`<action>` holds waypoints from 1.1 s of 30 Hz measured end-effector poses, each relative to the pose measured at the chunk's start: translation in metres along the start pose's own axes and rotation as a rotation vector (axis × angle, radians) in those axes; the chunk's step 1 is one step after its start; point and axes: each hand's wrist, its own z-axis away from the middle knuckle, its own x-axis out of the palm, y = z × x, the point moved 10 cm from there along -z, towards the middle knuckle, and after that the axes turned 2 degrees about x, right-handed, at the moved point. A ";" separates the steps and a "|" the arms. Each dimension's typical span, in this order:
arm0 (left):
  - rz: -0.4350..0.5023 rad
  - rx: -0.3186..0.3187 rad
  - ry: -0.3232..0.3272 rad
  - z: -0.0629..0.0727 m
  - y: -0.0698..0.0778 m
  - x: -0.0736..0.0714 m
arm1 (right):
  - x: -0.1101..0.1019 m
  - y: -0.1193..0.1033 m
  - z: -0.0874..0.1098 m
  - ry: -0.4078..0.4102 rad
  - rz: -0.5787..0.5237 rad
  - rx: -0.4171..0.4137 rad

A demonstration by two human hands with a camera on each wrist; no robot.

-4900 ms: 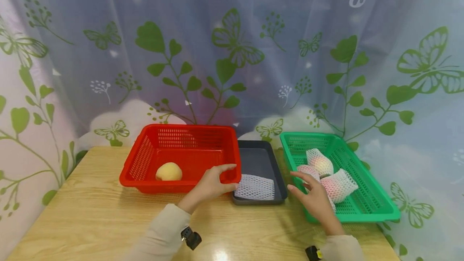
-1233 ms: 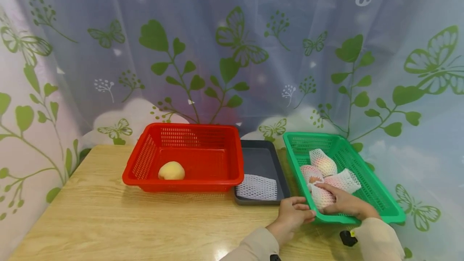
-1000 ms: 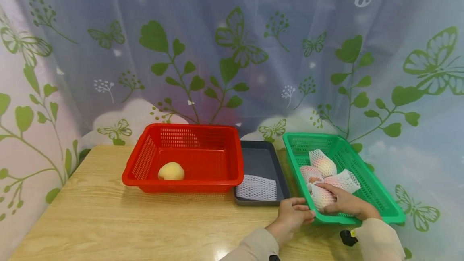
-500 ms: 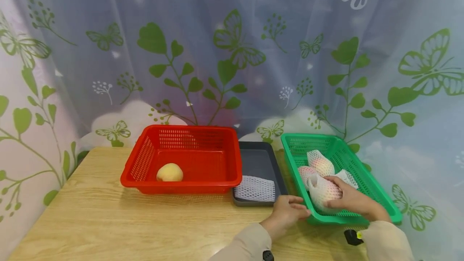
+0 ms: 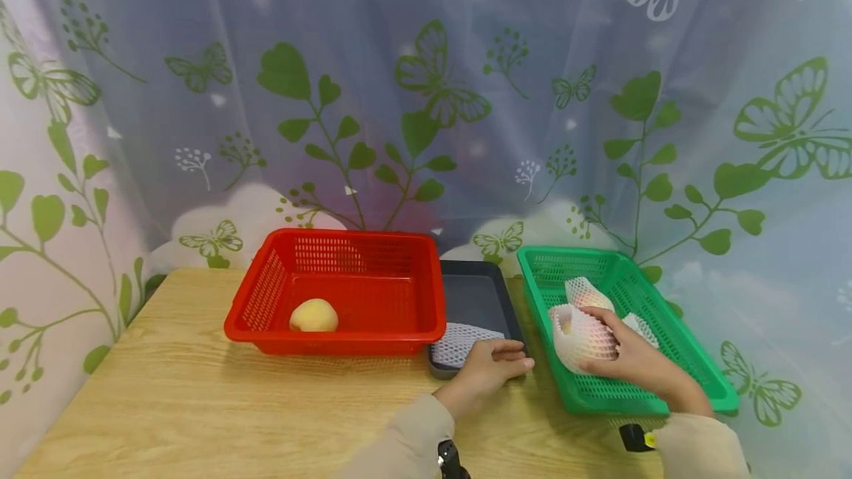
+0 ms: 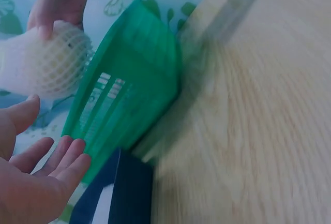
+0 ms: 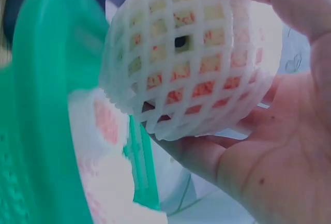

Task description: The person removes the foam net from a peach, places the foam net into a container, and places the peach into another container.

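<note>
Foam-netted fruit [image 5: 589,346] gripped in my right hand [image 5: 635,361], over the green basket [image 5: 619,403].
My fingers and thumb span its sides; long axis tilted, the net sleeve's [image 5: 560,318] open end pointing up and to my left. My left hand [image 5: 482,375], fingers relaxed, lies at the gray tray's [image 5: 472,298] near right corner.

Red basket [image 5: 336,344] at eight o'clock, green basket [image 5: 592,392] at four; white diamond-mesh net [image 5: 580,340] over red-flecked fruit [image 7: 203,88]; butterfly-patterned curtain [image 5: 359,94].
</note>
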 end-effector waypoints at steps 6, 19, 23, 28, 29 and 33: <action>0.048 0.017 -0.020 0.007 0.004 -0.023 | 0.020 -0.018 -0.005 0.023 -0.030 -0.071; 0.118 0.017 -0.053 0.038 0.007 -0.051 | 0.068 -0.043 -0.016 0.134 0.088 -0.174; 0.125 0.014 -0.067 0.047 0.006 -0.054 | 0.088 -0.043 -0.020 0.132 0.091 -0.190; 0.151 0.034 -0.082 0.056 0.001 -0.055 | 0.111 -0.040 -0.022 0.158 0.137 -0.161; 0.151 0.037 -0.080 0.058 -0.001 -0.056 | 0.115 -0.040 -0.022 0.169 0.151 -0.166; 0.100 0.040 -0.033 0.064 -0.013 -0.061 | 0.131 -0.040 -0.022 0.200 0.209 -0.197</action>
